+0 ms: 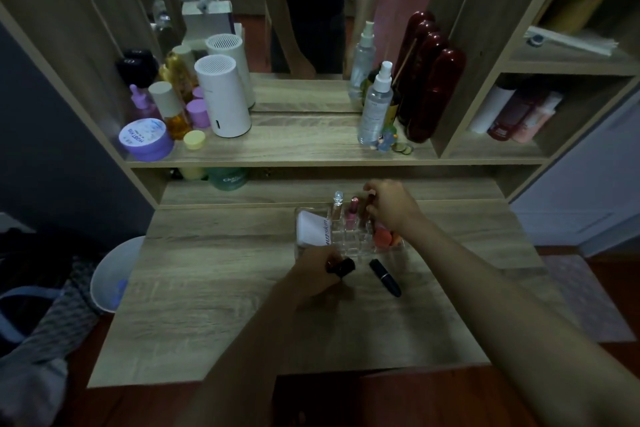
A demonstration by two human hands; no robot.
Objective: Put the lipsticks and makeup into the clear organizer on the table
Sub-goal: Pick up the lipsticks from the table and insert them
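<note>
From where I sit watching the head camera, the clear organizer (349,236) stands on the wooden dressing table (225,305), toward its far side and a little right of centre; my right hand (391,208) reaches over the organizer's back right corner, its fingers pinched around a dark red lipstick (370,204) held upright above the rear row of slots; whether its base has entered a slot I cannot tell, since the hand covers it; just to its left a pink lipstick (352,210) stands upright in the back row, and left of that a clear-capped tube (337,206) stands likewise; the organizer's left compartment holds a white compact (313,227) with lettering along one edge, and the right compartment holds orange-pink makeup sponges (384,238), partly hidden under my wrist; my left hand (317,272) rests at the organizer's near edge, fingers closed on a black lipstick (343,267) that pokes out to the right; another black lipstick (385,277) lies flat on the table just in front of the organizer, angled, apart from both hands; on the shelf above stand a white cylindrical device (221,97), a clear spray bottle (375,104) and a purple jar (145,139).
</note>
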